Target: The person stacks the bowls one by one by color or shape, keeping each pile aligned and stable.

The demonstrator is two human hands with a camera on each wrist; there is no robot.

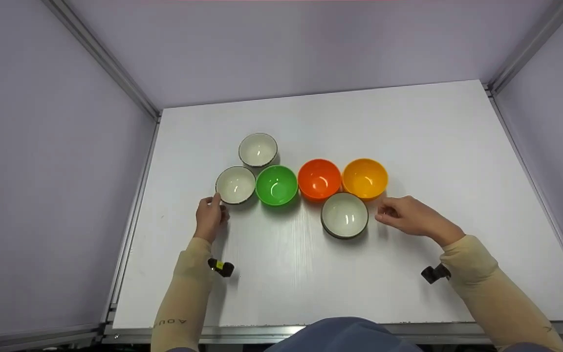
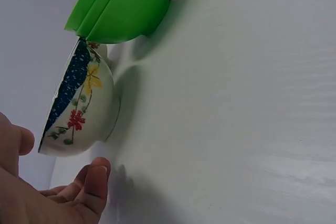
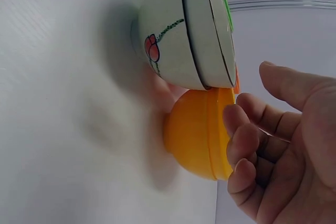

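On the white table (image 1: 433,146), six round bowls cluster around the glossy green plastic bowl (image 1: 276,185): a white ceramic bowl with a blue floral band (image 1: 235,185) touches its left side, another white ceramic bowl (image 1: 258,149) sits just behind-left, and the orange plastic bowl (image 1: 319,179), the yellow plastic bowl (image 1: 364,178) and a white ceramic bowl with a dark rim (image 1: 344,214) lie to its right. The left hand (image 1: 210,217) rests loosely curled, gripping nothing, thumb at the floral bowl's near rim. The right hand (image 1: 411,215) hangs relaxed and empty, fingertips (image 3: 237,129) just beside the yellow bowl.
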